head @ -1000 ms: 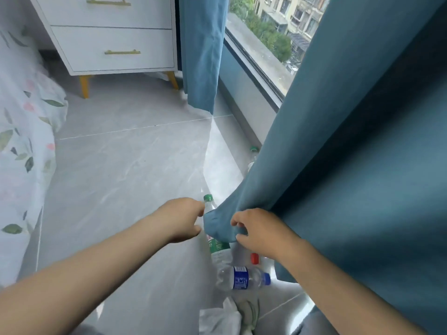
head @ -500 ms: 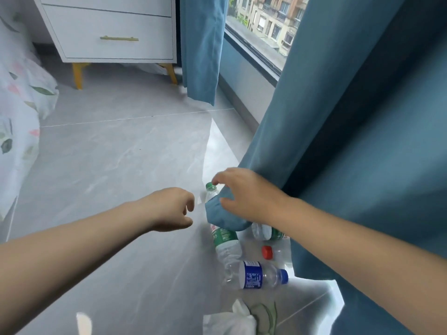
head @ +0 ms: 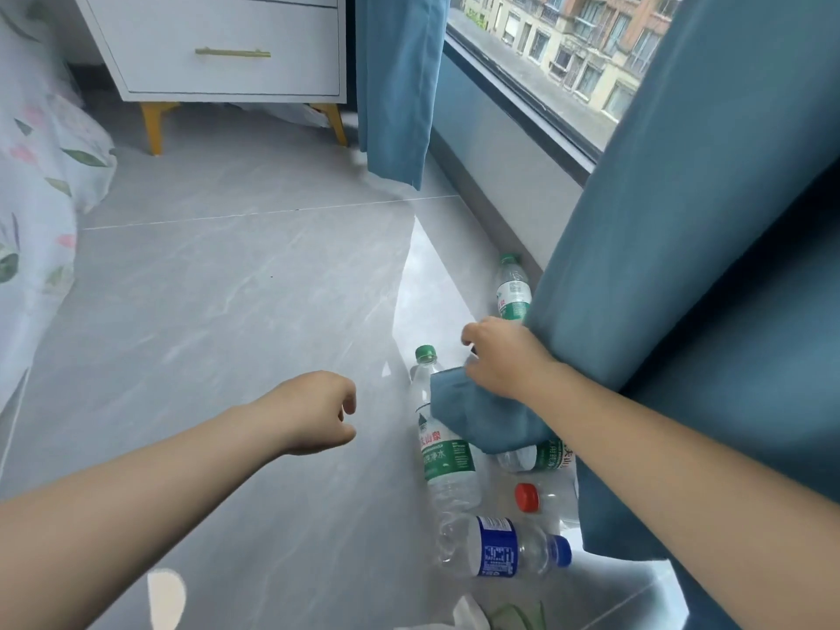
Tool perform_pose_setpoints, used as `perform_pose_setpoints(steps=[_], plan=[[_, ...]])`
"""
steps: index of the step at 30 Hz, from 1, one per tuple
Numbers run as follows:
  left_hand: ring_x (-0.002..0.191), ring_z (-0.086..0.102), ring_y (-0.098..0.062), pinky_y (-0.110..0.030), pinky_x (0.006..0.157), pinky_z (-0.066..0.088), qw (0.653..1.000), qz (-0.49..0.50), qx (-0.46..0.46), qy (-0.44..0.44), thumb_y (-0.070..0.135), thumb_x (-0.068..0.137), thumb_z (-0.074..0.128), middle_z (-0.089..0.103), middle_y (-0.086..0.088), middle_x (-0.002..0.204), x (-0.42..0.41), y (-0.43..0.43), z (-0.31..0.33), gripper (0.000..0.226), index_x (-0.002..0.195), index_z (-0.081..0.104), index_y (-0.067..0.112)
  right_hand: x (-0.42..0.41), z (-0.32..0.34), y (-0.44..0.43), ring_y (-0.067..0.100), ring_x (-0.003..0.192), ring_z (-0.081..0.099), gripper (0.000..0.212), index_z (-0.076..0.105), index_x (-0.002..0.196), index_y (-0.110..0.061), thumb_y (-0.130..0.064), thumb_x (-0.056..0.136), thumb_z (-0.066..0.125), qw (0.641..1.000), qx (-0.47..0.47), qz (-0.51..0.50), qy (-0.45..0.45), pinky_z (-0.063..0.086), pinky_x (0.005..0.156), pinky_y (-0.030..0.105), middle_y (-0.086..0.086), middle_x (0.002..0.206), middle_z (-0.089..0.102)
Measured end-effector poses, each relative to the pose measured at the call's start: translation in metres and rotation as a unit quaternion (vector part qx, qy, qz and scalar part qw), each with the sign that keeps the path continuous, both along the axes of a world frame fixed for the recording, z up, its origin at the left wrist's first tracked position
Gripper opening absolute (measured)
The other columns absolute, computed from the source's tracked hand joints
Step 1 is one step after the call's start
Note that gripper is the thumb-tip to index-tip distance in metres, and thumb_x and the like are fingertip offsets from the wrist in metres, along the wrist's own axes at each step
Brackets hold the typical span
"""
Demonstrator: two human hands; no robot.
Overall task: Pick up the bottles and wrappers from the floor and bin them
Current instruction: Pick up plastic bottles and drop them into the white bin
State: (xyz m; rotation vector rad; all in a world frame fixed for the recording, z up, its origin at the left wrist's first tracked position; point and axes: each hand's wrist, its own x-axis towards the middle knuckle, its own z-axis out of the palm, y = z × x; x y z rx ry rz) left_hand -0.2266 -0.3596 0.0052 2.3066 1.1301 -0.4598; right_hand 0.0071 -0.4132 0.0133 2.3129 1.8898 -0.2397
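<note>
Several empty plastic bottles lie on the grey floor by the window. A green-capped bottle (head: 443, 452) lies lengthwise, a blue-labelled one (head: 509, 547) crosswise below it, a red-capped one (head: 543, 497) beside it. Another green-labelled bottle (head: 538, 456) shows under the curtain fold, and one more (head: 512, 288) stands by the wall. My right hand (head: 502, 356) grips the hem of the blue curtain (head: 682, 288), holding it off the bottles. My left hand (head: 316, 411) hovers left of them, fingers loosely curled, holding nothing. White wrappers (head: 468, 616) lie at the bottom edge.
A white drawer unit (head: 218, 52) on yellow legs stands at the back. A floral bedspread (head: 32, 197) hangs along the left. A second curtain panel (head: 395, 84) hangs by the window, and the low wall (head: 495, 152) runs under the sill.
My right hand has pulled the curtain hem up and to the right, baring more bottles, including the one by the wall. My left hand has stayed left of the bottles.
</note>
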Motion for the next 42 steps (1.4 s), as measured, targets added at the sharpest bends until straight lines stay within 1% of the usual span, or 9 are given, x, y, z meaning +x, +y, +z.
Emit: perform_pose_setpoints(steps=[6, 11, 15, 22, 25, 28, 34, 39, 42], plan=[[0.105, 0.057, -0.015, -0.025, 0.085, 0.047, 1.0, -0.006, -0.016, -0.003, 0.029, 0.088, 0.055, 0.061, 0.007, 0.115, 0.023, 0.003, -0.022, 0.033, 0.12, 0.057, 0.021, 0.052, -0.01, -0.017, 0.03, 0.11, 0.056, 0.034, 0.06, 0.116, -0.008, -0.029, 0.09, 0.053, 0.992, -0.016, -0.123, 0.013, 0.044, 0.085, 0.031, 0.009, 0.117, 0.062], [0.103, 0.057, -0.015, -0.026, 0.085, 0.048, 0.999, 0.0, -0.023, -0.024, 0.03, 0.088, 0.055, 0.061, 0.007, 0.114, 0.045, 0.004, -0.033, 0.033, 0.12, 0.056, 0.021, 0.087, -0.025, -0.027, 0.03, 0.103, 0.057, 0.026, 0.059, 0.108, -0.01, -0.026, 0.087, 0.057, 0.985, -0.02, -0.168, 0.015, 0.045, 0.08, 0.034, 0.009, 0.11, 0.064], [0.104, 0.056, -0.015, -0.025, 0.085, 0.046, 0.999, -0.005, -0.028, -0.039, 0.034, 0.089, 0.055, 0.06, 0.006, 0.115, 0.065, -0.004, -0.043, 0.036, 0.122, 0.055, 0.021, 0.105, -0.033, -0.038, 0.027, 0.102, 0.056, 0.028, 0.056, 0.11, -0.016, -0.03, 0.086, 0.059, 0.981, -0.049, -0.186, 0.001, 0.041, 0.073, 0.031, 0.005, 0.11, 0.061], [0.107, 0.057, -0.019, -0.032, 0.09, 0.048, 0.998, 0.0, -0.032, -0.055, 0.048, 0.087, 0.056, 0.06, 0.001, 0.118, 0.102, -0.02, -0.051, 0.046, 0.121, 0.054, 0.017, 0.122, -0.046, -0.06, 0.024, 0.106, 0.058, 0.056, 0.05, 0.125, -0.021, -0.044, 0.077, 0.068, 0.977, -0.1, -0.188, -0.023, 0.049, 0.076, 0.032, 0.002, 0.119, 0.061], [0.103, 0.058, -0.022, -0.033, 0.086, 0.049, 0.998, 0.01, -0.034, -0.058, 0.05, 0.087, 0.056, 0.061, -0.002, 0.113, 0.118, -0.028, -0.047, 0.046, 0.116, 0.054, 0.014, 0.13, -0.047, -0.07, 0.025, 0.099, 0.058, 0.061, 0.048, 0.122, -0.019, -0.043, 0.071, 0.07, 0.968, -0.144, -0.206, -0.027, 0.05, 0.076, 0.032, 0.003, 0.113, 0.062], [0.092, 0.057, -0.023, -0.03, 0.07, 0.043, 0.998, 0.013, -0.03, -0.052, 0.054, 0.085, 0.056, 0.058, -0.002, 0.099, 0.13, -0.035, -0.046, 0.041, 0.102, 0.051, 0.017, 0.139, -0.046, -0.083, 0.024, 0.094, 0.057, 0.061, 0.047, 0.12, -0.019, -0.042, 0.069, 0.07, 0.96, -0.173, -0.217, -0.026, 0.05, 0.075, 0.032, 0.002, 0.111, 0.061], [0.083, 0.051, -0.022, -0.028, 0.067, 0.039, 0.998, 0.038, -0.01, -0.04, 0.058, 0.08, 0.06, 0.049, 0.0, 0.091, 0.143, -0.044, -0.052, 0.046, 0.091, 0.042, 0.018, 0.15, -0.053, -0.112, 0.026, 0.104, 0.057, 0.06, 0.047, 0.127, -0.017, -0.039, 0.076, 0.069, 0.98, -0.08, -0.18, 0.013, 0.05, 0.083, 0.036, 0.006, 0.118, 0.057], [0.084, 0.049, -0.021, -0.028, 0.067, 0.038, 0.998, 0.058, -0.007, -0.022, 0.063, 0.074, 0.063, 0.054, -0.002, 0.102, 0.145, -0.048, -0.063, 0.065, 0.11, 0.047, 0.012, 0.148, -0.062, -0.116, 0.021, 0.102, 0.054, 0.061, 0.047, 0.131, -0.019, -0.036, 0.077, 0.07, 0.988, -0.004, -0.147, 0.051, 0.05, 0.083, 0.035, 0.003, 0.117, 0.054], [0.092, 0.055, -0.024, -0.029, 0.068, 0.039, 0.997, 0.067, -0.012, -0.031, 0.06, 0.074, 0.065, 0.056, -0.006, 0.109, 0.148, -0.05, -0.068, 0.067, 0.113, 0.046, 0.009, 0.155, -0.066, -0.123, 0.022, 0.113, 0.052, 0.07, 0.042, 0.138, -0.019, -0.037, 0.077, 0.072, 0.987, 0.007, -0.152, 0.047, 0.048, 0.089, 0.034, 0.003, 0.128, 0.051]])
